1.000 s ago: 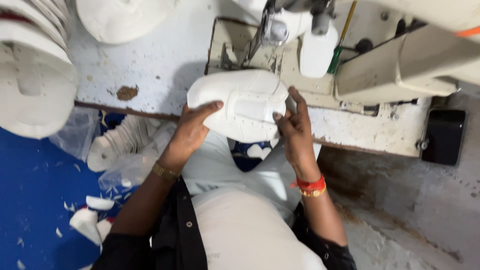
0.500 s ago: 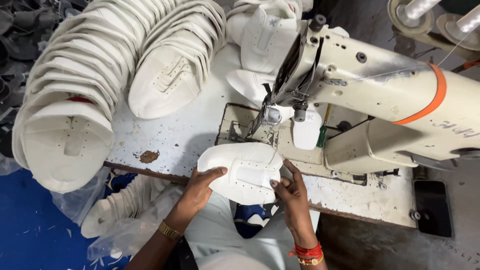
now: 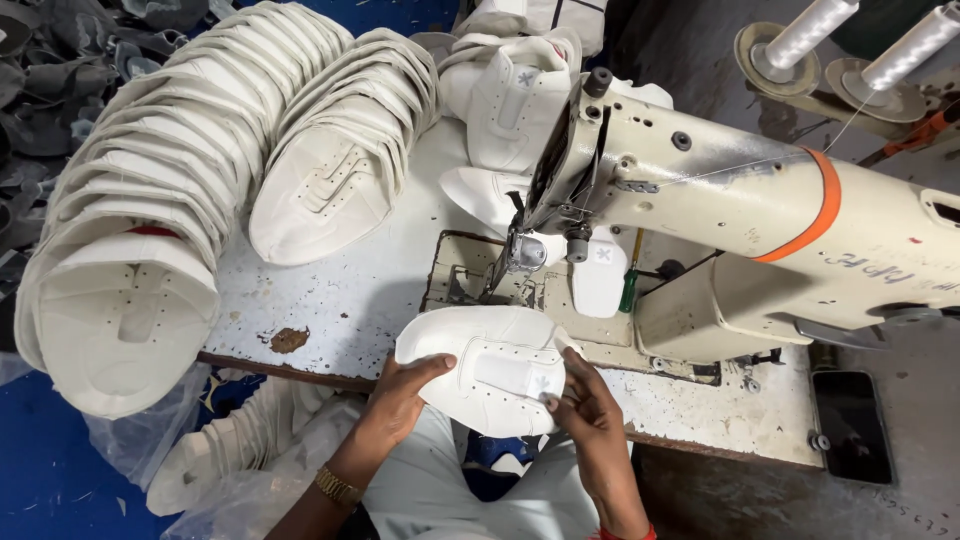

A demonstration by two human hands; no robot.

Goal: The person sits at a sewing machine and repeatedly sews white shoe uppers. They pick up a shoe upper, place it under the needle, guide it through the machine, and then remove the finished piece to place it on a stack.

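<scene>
Now both hands, left hand (image 3: 400,400) and right hand (image 3: 585,405), clasp the white shoe upper (image 3: 485,375) at the worktop (image 3: 330,300) edge, just before the sewing machine (image 3: 720,220); positioning step, needs careful alignment under needle.

White shoe upper (image 3: 490,380): soft, matt, tiny punched holes. Sewing machine (image 3: 760,215): cream painted metal, smooth, bit shiny. Table top (image 3: 330,300): white paint, chipped, rough, dirty. Phone (image 3: 852,425): black, glossy. Bracelet (image 3: 337,487): shiny metal.
</scene>
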